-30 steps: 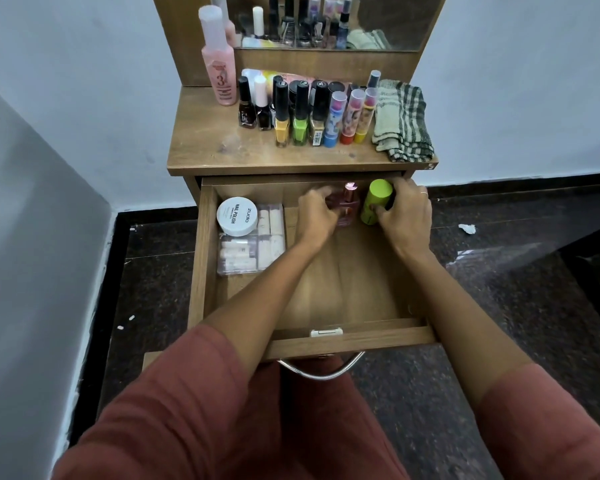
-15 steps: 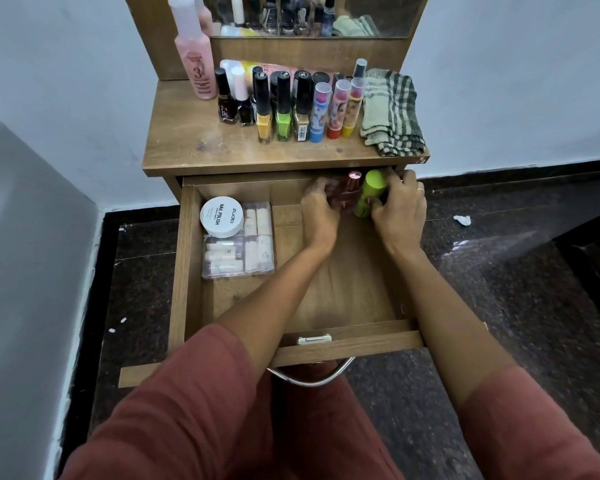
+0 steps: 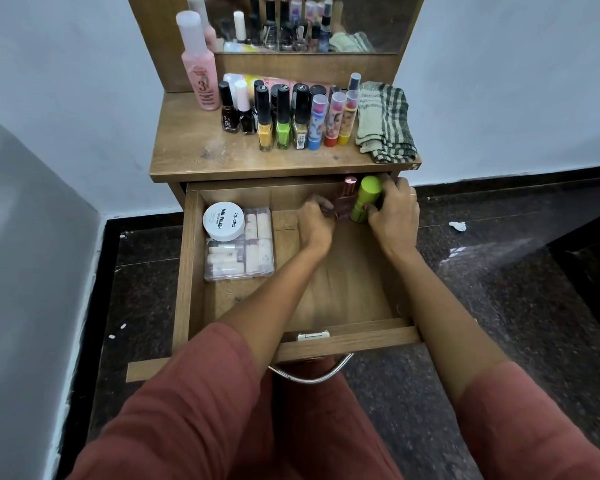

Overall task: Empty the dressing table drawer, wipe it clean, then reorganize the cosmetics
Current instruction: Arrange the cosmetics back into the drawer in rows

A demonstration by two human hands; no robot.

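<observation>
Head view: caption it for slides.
Left hand holds a pink bottle, right hand a green bottle, at the back of the drawer.

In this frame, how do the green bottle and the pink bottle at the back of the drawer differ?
The green bottle is a thick, plain lime cylinder; the pink bottle is slimmer, with a shiny cap. The right hand grips the green bottle; the left hand holds the pink bottle. Both stand side by side at the back right of the drawer.
</observation>
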